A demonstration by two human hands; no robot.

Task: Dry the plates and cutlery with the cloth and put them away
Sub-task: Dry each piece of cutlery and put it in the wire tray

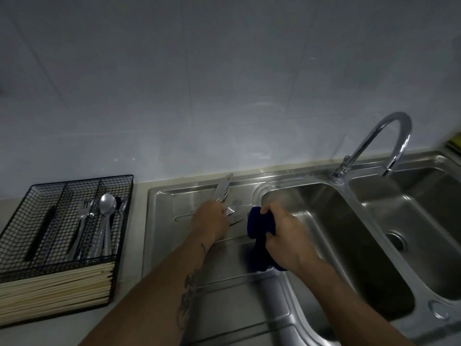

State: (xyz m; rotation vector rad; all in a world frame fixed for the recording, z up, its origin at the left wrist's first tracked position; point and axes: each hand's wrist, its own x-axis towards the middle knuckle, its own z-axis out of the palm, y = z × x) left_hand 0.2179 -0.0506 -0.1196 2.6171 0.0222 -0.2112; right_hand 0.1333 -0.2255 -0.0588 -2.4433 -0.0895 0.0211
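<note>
On the steel drainboard (224, 275) my left hand (209, 221) grips a knife (222, 187) whose blade points away toward the wall. A fork (233, 208) and another piece of cutlery lie on the drainboard just right of that hand. My right hand (287, 236) holds a bunched dark blue cloth (258, 223) beside the left sink basin. A black wire cutlery basket (32, 196) at the left holds forks (83, 213), spoons (107, 203) and a dark-handled utensil (41, 233). No plates are in view.
A double steel sink (349, 233) with a curved chrome tap (389, 136) fills the right side. The wire basket sits on a stack of pale slats (55, 293) on the counter. A tiled wall runs behind.
</note>
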